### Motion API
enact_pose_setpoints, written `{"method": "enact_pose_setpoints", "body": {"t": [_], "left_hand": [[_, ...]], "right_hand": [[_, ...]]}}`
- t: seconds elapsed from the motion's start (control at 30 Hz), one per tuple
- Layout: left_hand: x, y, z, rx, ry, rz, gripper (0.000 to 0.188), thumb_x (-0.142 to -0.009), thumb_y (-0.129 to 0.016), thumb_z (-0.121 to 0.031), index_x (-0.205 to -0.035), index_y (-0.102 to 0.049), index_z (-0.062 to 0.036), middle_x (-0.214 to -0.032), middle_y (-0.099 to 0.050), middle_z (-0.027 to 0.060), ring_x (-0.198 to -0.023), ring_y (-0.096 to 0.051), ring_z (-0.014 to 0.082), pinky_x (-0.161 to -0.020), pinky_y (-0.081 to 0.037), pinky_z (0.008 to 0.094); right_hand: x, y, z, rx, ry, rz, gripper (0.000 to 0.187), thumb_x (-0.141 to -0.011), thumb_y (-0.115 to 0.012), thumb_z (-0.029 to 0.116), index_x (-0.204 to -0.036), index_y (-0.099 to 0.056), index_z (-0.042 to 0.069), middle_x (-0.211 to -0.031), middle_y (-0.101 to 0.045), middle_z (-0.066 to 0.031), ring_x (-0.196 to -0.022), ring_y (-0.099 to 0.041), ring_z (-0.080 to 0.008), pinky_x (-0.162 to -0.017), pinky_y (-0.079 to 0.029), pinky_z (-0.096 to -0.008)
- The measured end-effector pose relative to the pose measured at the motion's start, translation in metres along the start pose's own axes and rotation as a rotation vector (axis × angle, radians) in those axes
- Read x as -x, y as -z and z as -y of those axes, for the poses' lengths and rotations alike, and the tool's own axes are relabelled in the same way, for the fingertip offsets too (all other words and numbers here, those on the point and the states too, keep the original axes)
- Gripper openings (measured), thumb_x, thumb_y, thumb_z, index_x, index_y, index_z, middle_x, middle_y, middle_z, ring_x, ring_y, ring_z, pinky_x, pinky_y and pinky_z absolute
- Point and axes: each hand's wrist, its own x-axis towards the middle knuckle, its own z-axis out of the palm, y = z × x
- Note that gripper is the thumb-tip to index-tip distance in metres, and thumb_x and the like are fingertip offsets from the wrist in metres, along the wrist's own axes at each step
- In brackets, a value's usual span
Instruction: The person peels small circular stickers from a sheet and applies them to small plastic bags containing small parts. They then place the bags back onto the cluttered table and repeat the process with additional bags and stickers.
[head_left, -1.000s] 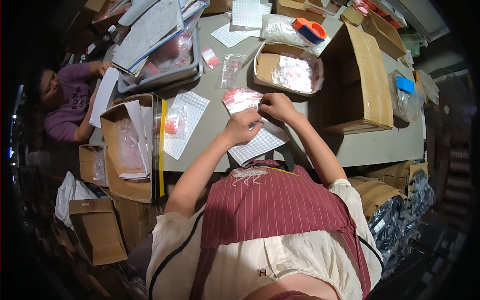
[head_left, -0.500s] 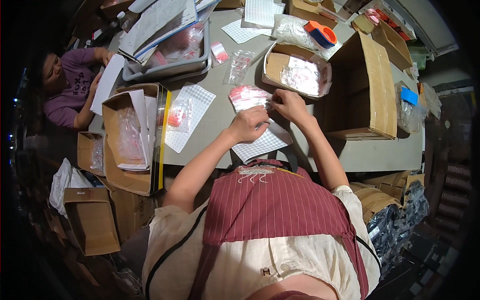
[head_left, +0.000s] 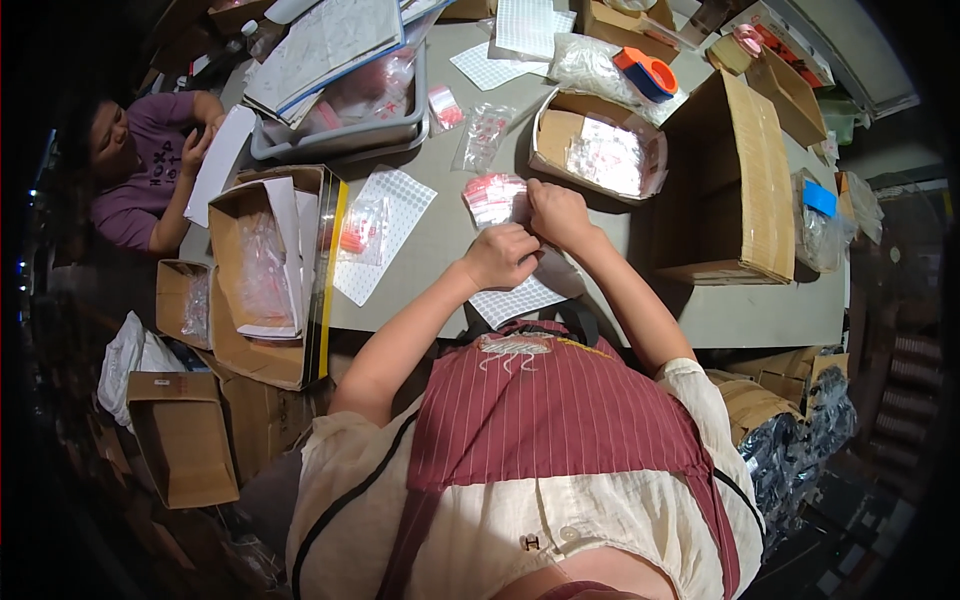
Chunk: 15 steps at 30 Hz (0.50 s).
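A stack of small clear plastic bags with red markings (head_left: 494, 197) lies on the table just beyond my hands. My left hand (head_left: 502, 257) is closed with its fingers curled, above a white sheet of round grey stickers (head_left: 520, 302). Close against it, my right hand (head_left: 561, 214) is closed too, its fingertips at the right edge of the bag stack. Whatever lies between the fingers of either hand is hidden or too small to name. Beyond the stack lies a flat clear bag (head_left: 485, 137).
Right of my hands stand a low carton of bags (head_left: 548, 160) and a tall open cardboard box (head_left: 755, 180). At left are a cardboard box (head_left: 225, 340), a grey bin (head_left: 340, 146) and another sticker sheet (head_left: 408, 200). An orange-and-blue tape dispenser (head_left: 645, 74) sits far right. A co-worker (head_left: 150, 170) sits left.
My right hand has shifted left to the edge of the bag stack, and my left hand has come slightly nearer me. The co-worker's hands have moved by the white board.
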Motion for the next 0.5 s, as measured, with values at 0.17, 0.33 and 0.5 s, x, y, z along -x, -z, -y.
{"method": "enact_pose_setpoints", "body": {"t": [0.17, 0.33, 0.5], "left_hand": [[0.000, 0.002, -0.002, 0.057, 0.006, -0.054, 0.015, -0.075, -0.075, -0.005, -0.090, -0.072, -0.0017, -0.095, -0.074, 0.0146, -0.090, -0.073, 0.0321, -0.081, -0.060, 0.0391], [-0.002, 0.003, -0.004, 0.074, 0.025, -0.036, 0.022, -0.076, -0.076, -0.005, -0.098, -0.073, -0.0012, -0.103, -0.076, 0.0149, -0.098, -0.074, 0.0324, -0.087, -0.060, 0.0391], [-0.006, 0.007, -0.005, 0.115, 0.049, 0.028, 0.021, -0.077, -0.076, -0.004, -0.098, -0.074, -0.0003, -0.103, -0.076, 0.0155, -0.100, -0.074, 0.0320, -0.093, -0.059, 0.0407]], "right_hand": [[0.025, 0.011, -0.013, -0.073, -0.062, -0.111, 0.029, -0.086, -0.074, 0.026, -0.100, -0.060, 0.005, -0.086, -0.069, -0.0161, -0.076, -0.069, -0.0367, -0.064, -0.054, -0.0498], [0.049, 0.017, -0.007, -0.271, -0.256, -0.113, 0.040, -0.088, -0.076, 0.032, -0.124, -0.066, 0.019, -0.090, -0.062, -0.0090, -0.088, -0.067, -0.0304, -0.071, -0.052, -0.0450], [0.042, 0.006, -0.008, -0.392, -0.297, -0.155, 0.022, -0.088, -0.075, 0.025, -0.106, -0.071, 0.014, -0.089, -0.063, -0.0086, -0.085, -0.067, -0.0292, -0.071, -0.052, -0.0427]]}}
